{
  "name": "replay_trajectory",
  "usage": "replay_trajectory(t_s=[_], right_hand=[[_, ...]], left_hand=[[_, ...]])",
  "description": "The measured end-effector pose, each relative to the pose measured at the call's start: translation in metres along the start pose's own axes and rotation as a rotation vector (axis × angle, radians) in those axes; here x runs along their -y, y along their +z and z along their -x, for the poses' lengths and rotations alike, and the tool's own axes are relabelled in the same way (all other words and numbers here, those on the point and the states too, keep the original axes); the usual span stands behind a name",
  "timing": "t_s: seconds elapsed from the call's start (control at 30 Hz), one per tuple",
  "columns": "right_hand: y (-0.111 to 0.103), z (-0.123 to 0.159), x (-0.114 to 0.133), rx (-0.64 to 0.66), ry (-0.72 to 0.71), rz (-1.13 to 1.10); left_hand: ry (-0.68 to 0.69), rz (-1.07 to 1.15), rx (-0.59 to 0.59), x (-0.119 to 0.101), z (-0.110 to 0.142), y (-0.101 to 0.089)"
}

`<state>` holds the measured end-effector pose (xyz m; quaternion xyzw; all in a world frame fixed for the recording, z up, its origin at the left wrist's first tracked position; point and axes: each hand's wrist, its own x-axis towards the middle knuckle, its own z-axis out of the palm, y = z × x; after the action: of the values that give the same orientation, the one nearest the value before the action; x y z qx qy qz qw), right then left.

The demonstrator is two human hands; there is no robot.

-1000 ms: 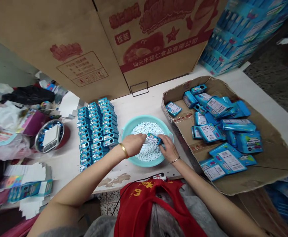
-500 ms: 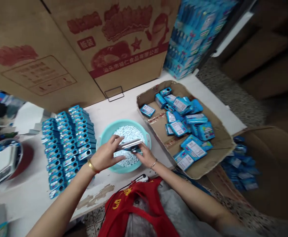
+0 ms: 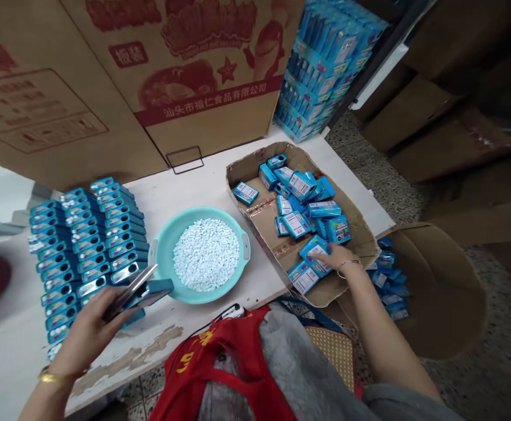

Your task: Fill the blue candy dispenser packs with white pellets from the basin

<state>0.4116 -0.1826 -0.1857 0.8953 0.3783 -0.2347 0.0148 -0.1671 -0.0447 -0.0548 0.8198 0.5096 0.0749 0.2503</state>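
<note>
By 3 rows of blue oblong cardboard cartons (image 3: pixel 86 235), the left hand (image 3: pixel 91 324) grasps a silvery strip (image 3: pixel 144 277) and 1 blue carton (image 3: pixel 161 287); a bump could topple the rows. The right hand (image 3: pixel 337 257), clenched or not I can't tell, touches blue boxes (image 3: pixel 313 245) in a brown cardboard tray (image 3: pixel 259 225).

Dim, soft indoor light; white table (image 3: pixel 207 186) brightest, cartons (image 3: pixel 413 114) at far right dark and soft. Pale glare on held box (image 3: pixel 140 283). Wide-angle stretch at edges.
</note>
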Motion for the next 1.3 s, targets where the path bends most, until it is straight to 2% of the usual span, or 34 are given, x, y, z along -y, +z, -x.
replay_trajectory(t_s=[0.07, 0.17, 0.27, 0.37, 0.47, 0.57, 0.67, 0.77, 0.87, 0.93, 1.0, 1.13, 1.2, 1.3], right_hand=[[0.014, 0.000, -0.012, 0.081, 0.006, 0.044], [0.033, 0.005, -0.001, -0.034, -0.044, -0.006], [0.034, 0.006, 0.021, -0.106, -0.102, -0.158], [0.020, 0.006, 0.042, -0.205, -0.135, -0.461], [-0.002, 0.015, 0.068, -0.218, -0.066, -0.955], [-0.024, 0.033, 0.096, -0.091, -0.002, -1.355], [-0.040, 0.057, 0.121, 0.116, -0.048, -1.499], [-0.046, 0.083, 0.141, 0.333, -0.127, -1.525], [-0.042, 0.104, 0.157, 0.492, -0.238, -1.464], [-0.034, 0.113, 0.165, 0.517, -0.285, -1.408], [-0.023, 0.117, 0.169, 0.493, -0.288, -1.357], [-0.002, 0.119, 0.168, 0.404, -0.235, -1.259], [0.008, 0.121, 0.164, 0.383, -0.217, -1.282], [0.025, 0.127, 0.160, 0.409, -0.103, -1.415]], left_hand=[[-0.083, -0.029, -0.008, 0.026, 0.014, 0.003], [-0.161, -0.070, 0.013, 0.056, 0.023, 0.020], [-0.210, -0.102, 0.054, 0.076, 0.017, 0.041], [-0.255, -0.138, 0.058, 0.086, 0.006, 0.059], [-0.313, -0.241, 0.041, 0.088, -0.003, 0.070], [-0.397, -0.336, 0.003, 0.083, -0.005, 0.071], [-0.424, -0.346, -0.139, 0.068, -0.001, 0.065], [-0.247, -0.199, -0.213, 0.047, -0.001, 0.062], [-0.036, -0.050, -0.079, 0.022, -0.019, 0.074], [0.031, -0.046, 0.052, 0.007, -0.043, 0.091], [0.022, -0.128, 0.155, -0.004, -0.073, 0.110], [-0.021, -0.296, 0.214, -0.018, -0.127, 0.149], [0.021, -0.282, 0.253, -0.021, -0.138, 0.166], [0.110, -0.224, 0.345, -0.023, -0.131, 0.185]])
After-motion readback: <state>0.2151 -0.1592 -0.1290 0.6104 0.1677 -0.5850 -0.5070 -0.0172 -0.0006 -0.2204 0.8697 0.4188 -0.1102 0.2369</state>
